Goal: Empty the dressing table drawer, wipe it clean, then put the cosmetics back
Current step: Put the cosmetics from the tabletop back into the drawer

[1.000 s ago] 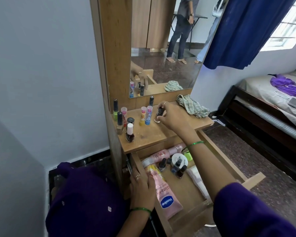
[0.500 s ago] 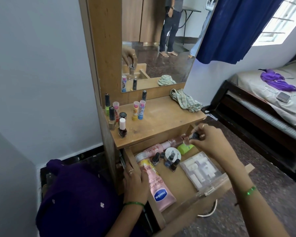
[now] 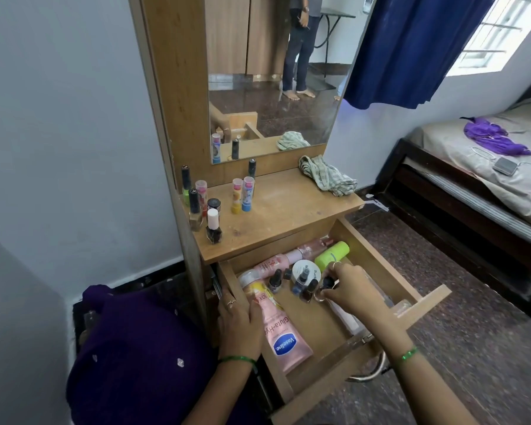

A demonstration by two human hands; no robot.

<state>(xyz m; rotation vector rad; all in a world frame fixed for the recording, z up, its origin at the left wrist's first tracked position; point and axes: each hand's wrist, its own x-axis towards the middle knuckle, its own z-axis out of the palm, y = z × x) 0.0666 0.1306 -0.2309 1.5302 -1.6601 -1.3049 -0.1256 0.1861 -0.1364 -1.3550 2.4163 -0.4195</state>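
Note:
The wooden drawer (image 3: 390, 265) stands pulled out under the dressing table top (image 3: 285, 216). Inside lie a pink Vaseline tube (image 3: 285, 335), a pink bottle (image 3: 281, 259), a green bottle (image 3: 331, 254), a white round jar (image 3: 311, 269) and a few small dark bottles (image 3: 275, 280). My right hand (image 3: 348, 289) is down in the drawer, fingers pinched on a small dark nail polish bottle (image 3: 327, 283) beside the others. My left hand (image 3: 239, 320) grips the drawer's left wall. Several nail polishes and lip balms (image 3: 212, 210) stand on the top's left side.
A checked cloth (image 3: 327, 179) lies at the back right of the top, below the mirror (image 3: 273, 87). A clear plastic box (image 3: 350, 322) sits in the drawer under my right forearm. A bed (image 3: 488, 179) stands to the right, across a strip of dark floor.
My right hand took a small dark bottle from the table top, carried it over the drawer and has lowered it in among the other small bottles. My left hand stayed on the drawer.

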